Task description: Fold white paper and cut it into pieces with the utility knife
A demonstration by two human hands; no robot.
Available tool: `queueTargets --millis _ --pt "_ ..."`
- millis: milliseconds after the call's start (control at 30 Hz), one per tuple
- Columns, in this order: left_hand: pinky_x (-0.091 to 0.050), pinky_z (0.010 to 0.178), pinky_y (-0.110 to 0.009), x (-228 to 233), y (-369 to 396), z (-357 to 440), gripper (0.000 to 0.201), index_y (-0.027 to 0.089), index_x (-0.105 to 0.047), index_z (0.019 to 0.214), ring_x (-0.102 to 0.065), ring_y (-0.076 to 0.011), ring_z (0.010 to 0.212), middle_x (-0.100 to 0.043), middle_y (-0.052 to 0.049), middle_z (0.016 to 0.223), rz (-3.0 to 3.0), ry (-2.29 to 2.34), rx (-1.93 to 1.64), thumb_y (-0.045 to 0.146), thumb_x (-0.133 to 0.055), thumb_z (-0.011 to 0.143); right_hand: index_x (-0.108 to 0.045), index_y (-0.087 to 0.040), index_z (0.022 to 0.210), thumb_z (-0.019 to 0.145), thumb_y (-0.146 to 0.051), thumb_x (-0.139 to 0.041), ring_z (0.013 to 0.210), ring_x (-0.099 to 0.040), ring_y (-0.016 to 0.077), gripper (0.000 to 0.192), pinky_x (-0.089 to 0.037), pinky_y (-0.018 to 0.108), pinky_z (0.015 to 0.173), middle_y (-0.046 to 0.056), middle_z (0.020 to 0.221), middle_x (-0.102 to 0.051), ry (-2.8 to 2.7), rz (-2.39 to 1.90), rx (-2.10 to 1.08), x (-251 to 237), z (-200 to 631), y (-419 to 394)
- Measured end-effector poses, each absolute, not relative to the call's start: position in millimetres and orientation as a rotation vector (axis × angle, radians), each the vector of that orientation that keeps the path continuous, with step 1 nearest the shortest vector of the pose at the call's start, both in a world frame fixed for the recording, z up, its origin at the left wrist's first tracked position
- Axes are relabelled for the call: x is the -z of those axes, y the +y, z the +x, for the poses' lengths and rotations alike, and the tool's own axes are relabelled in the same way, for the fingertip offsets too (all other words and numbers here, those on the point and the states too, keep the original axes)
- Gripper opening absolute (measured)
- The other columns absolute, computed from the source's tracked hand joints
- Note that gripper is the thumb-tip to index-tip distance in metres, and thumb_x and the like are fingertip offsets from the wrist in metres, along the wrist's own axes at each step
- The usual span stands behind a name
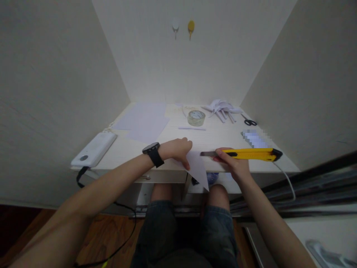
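Observation:
In my right hand (234, 163) is a yellow box cutter (251, 154), its blade out and pointing left. The blade tip lies at the right side of a white sheet of paper (200, 172), close to its surface; I cannot tell if it touches. My left hand (178, 150), with a black watch on the wrist, grips that paper between thumb and curled fingers at its left part. One pointed corner of the paper hangs over the desk's front edge.
Behind my hands are a thin paper strip (192, 128) and a tape roll (196, 118). Folded paper pinwheels (220, 108), black scissors (249, 121) and a phone (255, 139) lie to the right. Paper sheets (147, 119) and a white power bank (95, 149) are on the left.

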State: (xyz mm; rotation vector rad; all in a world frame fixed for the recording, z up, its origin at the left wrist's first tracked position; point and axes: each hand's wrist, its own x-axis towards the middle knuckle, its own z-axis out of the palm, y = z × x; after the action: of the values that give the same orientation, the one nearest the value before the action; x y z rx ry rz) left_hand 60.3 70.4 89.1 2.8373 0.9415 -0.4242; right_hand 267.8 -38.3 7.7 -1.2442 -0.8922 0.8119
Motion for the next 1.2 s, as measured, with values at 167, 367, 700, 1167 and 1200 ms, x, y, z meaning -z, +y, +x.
queueTargets --millis 167,367,700,1167,1200 --pt "-0.051 0.083 -0.039 -86 75 61 0.086 0.011 -0.058 0.124 -0.063 -0.0344 0.104 -0.061 -0.023 0.124 2.809 0.924 0.383 0.059 -0.084 0.057 -0.071 -0.013 0.076 0.052 -0.031 -0.095 0.058 -0.073 0.0213 0.039 -0.067 0.031 0.058 0.006 0.072 -0.075 -0.664 -1.099 -0.983 -15 260 -29" --pt "-0.05 0.079 -0.036 -85 76 59 0.082 0.015 -0.058 0.12 -0.064 -0.031 0.099 -0.066 -0.018 0.119 2.807 0.887 0.36 0.059 -0.084 0.056 -0.07 -0.016 0.073 0.059 -0.018 -0.086 0.057 -0.074 0.021 0.021 -0.066 0.028 0.056 0.004 0.07 -0.076 -0.512 -1.05 -1.1 -21 265 -20" --pt "-0.048 0.076 -0.034 -80 80 58 0.078 0.013 -0.059 0.118 -0.065 -0.0309 0.097 -0.069 -0.018 0.116 2.816 0.872 0.362 0.06 -0.081 0.059 -0.07 -0.013 0.074 0.053 -0.02 -0.09 0.055 -0.072 0.0203 0.029 -0.066 0.028 0.054 0.005 0.068 -0.075 -0.578 -1.089 -1.114 -21 256 -25" --pt "-0.045 0.079 -0.031 -75 102 64 0.023 0.021 -0.071 0.104 -0.065 -0.0217 0.095 -0.074 -0.007 0.107 2.762 0.726 0.041 0.021 -0.058 0.084 -0.069 -0.016 0.073 0.053 -0.021 -0.09 0.054 -0.072 0.0203 0.03 -0.066 0.029 0.054 0.004 0.069 -0.075 -0.577 -1.119 -1.087 -20 256 -23" --pt "-0.045 0.081 -0.033 -77 100 66 0.025 0.021 -0.071 0.106 -0.065 -0.0228 0.097 -0.074 -0.008 0.108 2.799 0.731 0.044 0.02 -0.056 0.086 -0.069 -0.015 0.074 0.052 -0.021 -0.091 0.054 -0.072 0.0205 0.031 -0.066 0.03 0.054 0.004 0.07 -0.075 -0.567 -1.119 -1.087 -20 255 -23"
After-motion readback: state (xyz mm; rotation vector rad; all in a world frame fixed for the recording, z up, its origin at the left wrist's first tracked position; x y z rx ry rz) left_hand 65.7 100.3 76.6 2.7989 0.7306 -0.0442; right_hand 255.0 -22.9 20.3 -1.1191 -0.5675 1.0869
